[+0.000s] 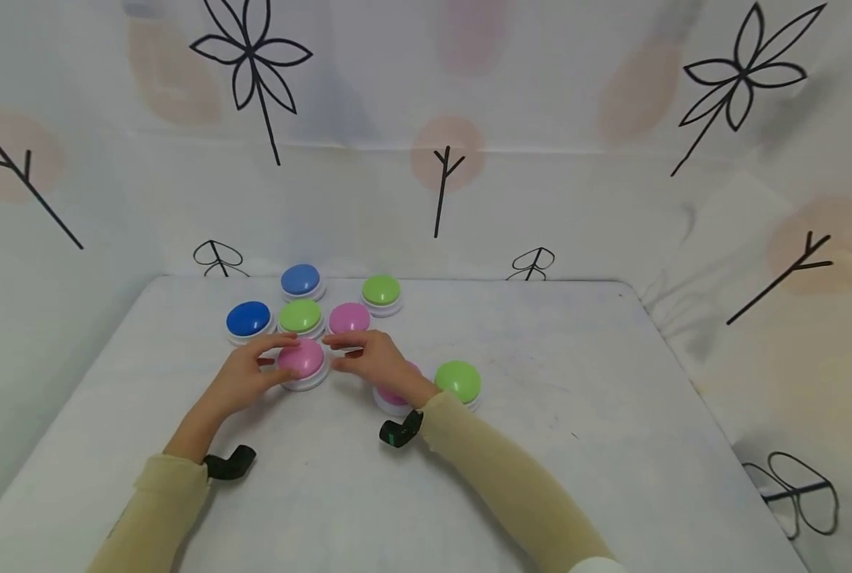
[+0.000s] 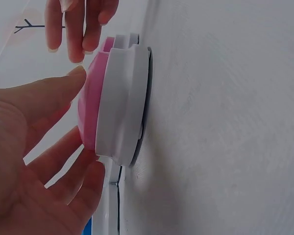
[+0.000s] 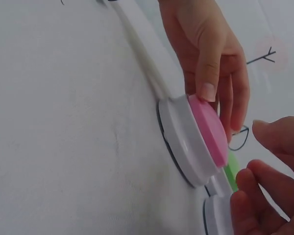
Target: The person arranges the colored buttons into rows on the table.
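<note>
A round push button with a pink dome and white base point(image 1: 302, 356) sits on the white table. My left hand point(image 1: 243, 382) spans it, thumb on the near edge of the dome and fingers round the left side. In the right wrist view that thumb presses the rim of the pink dome point(image 3: 210, 131). My right hand point(image 1: 377, 356) hovers just right of this button with loosely bent fingers and nothing between them. In the left wrist view its fingertips hang close beside the button point(image 2: 118, 98). My right wrist partly hides another pink button point(image 1: 390, 398).
Behind the held button stand a green button point(image 1: 300, 315), a pink one point(image 1: 349, 317), two blue ones point(image 1: 248, 318) and another green one point(image 1: 380, 290). A further green button point(image 1: 458, 380) is beside my right wrist. A patterned cloth wall point(image 1: 368, 207) borders the table.
</note>
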### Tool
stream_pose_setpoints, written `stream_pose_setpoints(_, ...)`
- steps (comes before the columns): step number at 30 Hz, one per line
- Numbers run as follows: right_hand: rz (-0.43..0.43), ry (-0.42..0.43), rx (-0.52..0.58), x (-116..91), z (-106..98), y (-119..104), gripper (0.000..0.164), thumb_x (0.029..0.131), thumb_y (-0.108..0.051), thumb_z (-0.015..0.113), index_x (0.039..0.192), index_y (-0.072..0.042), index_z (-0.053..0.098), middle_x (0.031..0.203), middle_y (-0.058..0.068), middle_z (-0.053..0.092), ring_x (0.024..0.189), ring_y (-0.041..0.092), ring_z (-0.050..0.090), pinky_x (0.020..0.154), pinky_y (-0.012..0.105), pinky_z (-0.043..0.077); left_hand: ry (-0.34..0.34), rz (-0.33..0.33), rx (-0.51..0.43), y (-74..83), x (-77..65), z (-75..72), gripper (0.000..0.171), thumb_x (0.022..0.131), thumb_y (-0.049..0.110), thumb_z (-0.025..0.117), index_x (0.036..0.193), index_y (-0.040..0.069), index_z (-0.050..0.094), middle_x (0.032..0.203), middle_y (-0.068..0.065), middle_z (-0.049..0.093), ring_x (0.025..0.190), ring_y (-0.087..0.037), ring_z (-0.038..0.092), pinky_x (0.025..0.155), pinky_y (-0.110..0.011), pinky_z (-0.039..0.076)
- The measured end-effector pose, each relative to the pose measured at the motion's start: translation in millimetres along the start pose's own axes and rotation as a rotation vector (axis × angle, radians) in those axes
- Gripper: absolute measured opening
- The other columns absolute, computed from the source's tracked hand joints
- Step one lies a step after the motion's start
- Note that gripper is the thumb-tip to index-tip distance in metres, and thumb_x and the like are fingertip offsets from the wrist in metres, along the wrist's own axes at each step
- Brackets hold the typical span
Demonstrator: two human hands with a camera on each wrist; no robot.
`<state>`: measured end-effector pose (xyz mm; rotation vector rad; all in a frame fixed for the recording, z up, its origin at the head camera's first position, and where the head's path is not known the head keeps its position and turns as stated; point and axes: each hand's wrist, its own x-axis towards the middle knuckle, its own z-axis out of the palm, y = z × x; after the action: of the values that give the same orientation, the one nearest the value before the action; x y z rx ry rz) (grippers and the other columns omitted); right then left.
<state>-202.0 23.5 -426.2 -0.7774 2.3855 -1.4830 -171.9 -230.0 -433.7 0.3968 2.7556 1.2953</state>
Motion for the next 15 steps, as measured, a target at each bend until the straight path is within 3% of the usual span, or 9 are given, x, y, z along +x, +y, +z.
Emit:
stream_pose_setpoints(10,0.108,-0.051,-0.159,7.4,11.0,-3.3,0.046,0.091,-0.032,0.074,0.135,-0.025,0.064,0.122,-0.005,0.069,0.113,0.013,0.062,0.094,0.029,0.05,-0.064,0.013,-0.016,2.8,-1.2,-1.6,0.051,0.092,0.022,0.073,0.139,0.009,0.056,0.147,-0.02,0.047,0.135,-0.043,0.039,0.103,-0.061,0.042)
stream_pose_setpoints(15,0.111,-0.1,-0.188,9.5,13.0,-0.3,0.05,0.091,-0.032,0.074,0.138,-0.026,0.061,0.124,-0.006,0.067,0.114,0.012,0.06,0.094,0.026,0.049,-0.1,-0.016,0.022,3.8,1.0,-3.7,0.057,0.089,0.021,0.076,0.141,0.013,0.054,0.147,-0.019,0.047,0.134,-0.044,0.039,0.103,-0.061,0.041)
